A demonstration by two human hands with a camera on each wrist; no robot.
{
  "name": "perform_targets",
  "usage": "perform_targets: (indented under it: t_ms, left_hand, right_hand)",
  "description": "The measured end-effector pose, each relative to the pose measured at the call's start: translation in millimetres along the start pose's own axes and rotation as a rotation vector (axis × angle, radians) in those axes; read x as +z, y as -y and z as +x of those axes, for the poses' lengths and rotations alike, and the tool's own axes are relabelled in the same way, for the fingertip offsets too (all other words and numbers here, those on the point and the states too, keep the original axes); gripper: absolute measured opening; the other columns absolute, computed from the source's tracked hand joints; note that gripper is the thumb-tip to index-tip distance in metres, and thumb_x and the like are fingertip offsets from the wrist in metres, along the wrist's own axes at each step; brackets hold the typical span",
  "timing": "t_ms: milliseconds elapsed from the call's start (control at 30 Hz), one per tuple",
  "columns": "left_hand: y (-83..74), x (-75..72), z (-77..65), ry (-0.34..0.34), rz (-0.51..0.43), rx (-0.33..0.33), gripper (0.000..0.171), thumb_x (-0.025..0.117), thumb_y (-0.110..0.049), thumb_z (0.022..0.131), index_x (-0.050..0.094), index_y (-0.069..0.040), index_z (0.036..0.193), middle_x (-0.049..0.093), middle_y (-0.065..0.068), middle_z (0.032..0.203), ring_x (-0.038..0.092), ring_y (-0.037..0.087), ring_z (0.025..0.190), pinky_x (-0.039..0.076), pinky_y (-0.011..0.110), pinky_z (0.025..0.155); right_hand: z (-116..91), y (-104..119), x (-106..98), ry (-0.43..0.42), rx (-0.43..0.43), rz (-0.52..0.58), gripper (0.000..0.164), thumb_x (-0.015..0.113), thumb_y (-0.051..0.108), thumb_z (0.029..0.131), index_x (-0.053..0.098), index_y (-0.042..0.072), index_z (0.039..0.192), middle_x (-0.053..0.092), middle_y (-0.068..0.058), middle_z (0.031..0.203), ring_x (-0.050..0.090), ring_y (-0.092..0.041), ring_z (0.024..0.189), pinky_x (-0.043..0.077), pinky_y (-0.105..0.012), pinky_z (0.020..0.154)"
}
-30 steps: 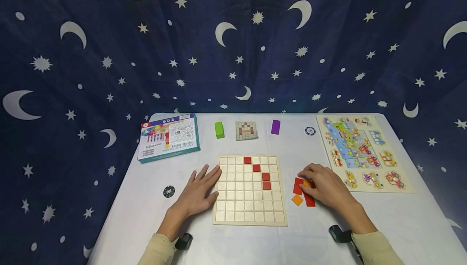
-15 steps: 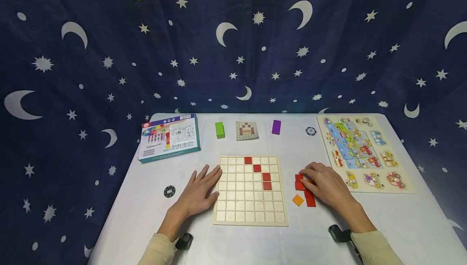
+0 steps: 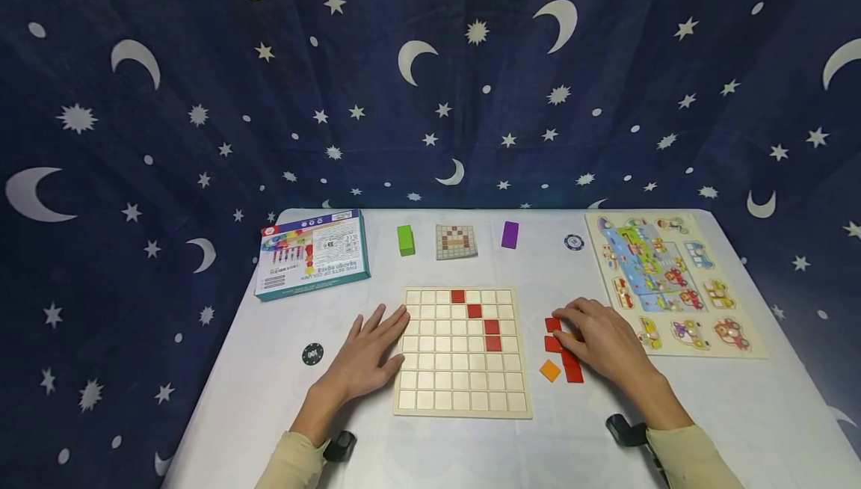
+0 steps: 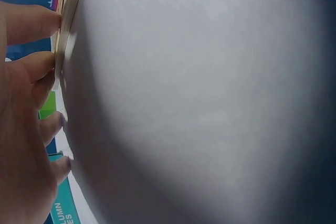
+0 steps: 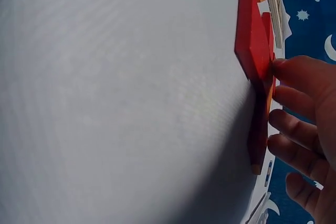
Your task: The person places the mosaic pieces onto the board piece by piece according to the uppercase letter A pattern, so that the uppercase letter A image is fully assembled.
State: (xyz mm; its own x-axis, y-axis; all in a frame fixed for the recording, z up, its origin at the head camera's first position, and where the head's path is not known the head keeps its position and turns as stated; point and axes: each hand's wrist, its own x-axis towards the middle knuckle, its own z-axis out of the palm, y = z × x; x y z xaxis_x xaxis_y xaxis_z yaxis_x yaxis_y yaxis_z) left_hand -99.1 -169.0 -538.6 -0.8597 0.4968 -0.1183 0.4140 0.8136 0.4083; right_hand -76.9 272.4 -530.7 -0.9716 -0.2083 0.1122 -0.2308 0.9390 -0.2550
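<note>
1. Head: board (image 3: 440, 381), four red tiles (image 3: 474, 311) set in it. Your left hand (image 3: 365, 358), fingers spread, at its left edge. Your right hand (image 3: 599, 336), fingers bent, over loose tiles (image 3: 572, 374), red, right of the board; whether pinching one, cannot tell. Orange tile (image 3: 550, 371) nearer the board.
2. Left wrist: two of your fingertips touch the board's edge.
3. Right wrist: your fingertips at the loose tiles.

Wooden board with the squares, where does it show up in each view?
Head: board lies below the centre.
Left wrist: board, edge-on, at upper left.
Right wrist: board, edge-on, at upper right.
Shared landmark: the green block, seen in all three.
</note>
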Motion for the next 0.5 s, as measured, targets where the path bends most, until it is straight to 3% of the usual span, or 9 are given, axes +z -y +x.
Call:
perform_targets:
  t_ms: [233,500]
  left_hand:
    - [-0.8,-0.8,-0.5,0.003,0.008,-0.001,0.072,0.058,-0.038,0.102,0.034,-0.021,0.168,0.032,-0.004,0.177,0.021,0.035,0.168,0.016,0.069,0.133]
    - [-1.1,-1.1,-0.1,0.007,0.012,0.002,0.072,0.058,-0.038,0.103,0.033,-0.021,0.169,0.031,-0.003,0.177,0.020,0.035,0.168,0.016,0.069,0.133]
  right_hand:
    - [3.4,-2.0,0.7,-0.014,-0.027,0.000,0.034,0.089,0.028,0.086,0.082,0.011,0.115,0.072,-0.010,0.114,0.066,-0.028,0.104,0.057,-0.050,0.091]
    - [8.2,-0.6,1.2,-0.017,-0.016,0.011,0.030,0.087,0.032,0.087,0.080,0.012,0.106,0.070,-0.017,0.127,0.063,-0.036,0.120,0.045,-0.054,0.101]
